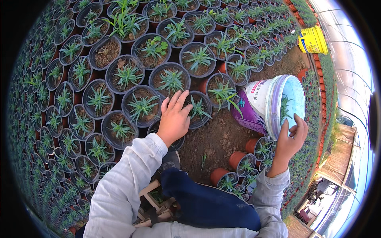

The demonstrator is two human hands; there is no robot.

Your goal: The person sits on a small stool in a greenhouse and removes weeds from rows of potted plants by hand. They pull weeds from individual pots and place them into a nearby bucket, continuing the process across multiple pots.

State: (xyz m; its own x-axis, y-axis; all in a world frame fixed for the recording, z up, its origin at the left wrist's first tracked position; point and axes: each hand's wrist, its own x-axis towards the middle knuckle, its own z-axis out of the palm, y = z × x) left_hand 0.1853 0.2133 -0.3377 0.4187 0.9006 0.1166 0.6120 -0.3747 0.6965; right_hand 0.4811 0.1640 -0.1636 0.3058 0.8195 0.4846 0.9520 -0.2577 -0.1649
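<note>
My left hand (175, 118) lies over the rims of black plastic pots, its fingers slightly spread and nothing visible in them. Its fingertips are between a potted seedling (171, 81) and another small green seedling (197, 108) on the right. My right hand (291, 138) is at the mouth of a white and purple plastic bucket (253, 104), thumb and forefinger apart. That bucket leans with its opening towards the right. Green cuttings (285, 108) show inside it, just beyond my right fingertips. What lies under my left palm is hidden.
Rows of potted seedlings (99, 99) fill the left and far side. A soil path (220, 136) runs before me, with a loose sprig (203, 160) on it. Tilted terracotta-coloured pots (236, 160) stand right. A yellow bucket (312, 40) is farther off. Under me is a wooden stool (151, 193).
</note>
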